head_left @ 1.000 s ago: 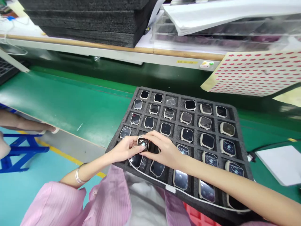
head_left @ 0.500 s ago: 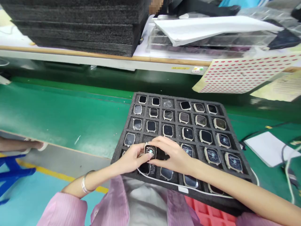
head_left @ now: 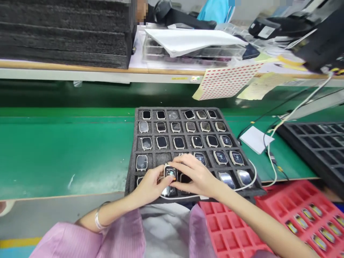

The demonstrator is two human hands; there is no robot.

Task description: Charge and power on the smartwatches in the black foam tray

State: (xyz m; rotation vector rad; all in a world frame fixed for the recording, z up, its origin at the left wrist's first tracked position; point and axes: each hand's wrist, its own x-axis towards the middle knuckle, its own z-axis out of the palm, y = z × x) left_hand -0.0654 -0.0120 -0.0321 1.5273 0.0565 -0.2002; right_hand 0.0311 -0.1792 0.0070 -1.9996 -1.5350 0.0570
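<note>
Holding one smartwatch (head_left: 171, 173) between them, two bare hands meet over the near side of a dark grey foam tray (head_left: 162, 158) in the head camera's view. The left hand (head_left: 147, 185) grips the watch's left side, its thumb on the lower part of the lit screen. The right hand (head_left: 199, 177) closes on it from the other side, fingers at the top edge and thumb near the lower right corner. The screen faces up toward the wearer and shows a dial with a small orange patch near the bottom.

Around the hands, square compartments of the tray hold rows of watch cases, most with dark screens and some reflecting light. A white cable (head_left: 245, 187) runs along the tray's near edge. A silver bracelet (head_left: 98, 219) circles the left wrist, below a pink sleeve (head_left: 71, 238).

The tray lies on a green bench (head_left: 64, 154). To its right are a white pad (head_left: 256, 139) and a black tray (head_left: 319, 147); red trays sit lower down, near the right forearm. Above, a shelf (head_left: 102, 74) carries a stack of black foam (head_left: 64, 36) and white papers (head_left: 193, 40) on a clear plastic box (head_left: 151, 53).
</note>
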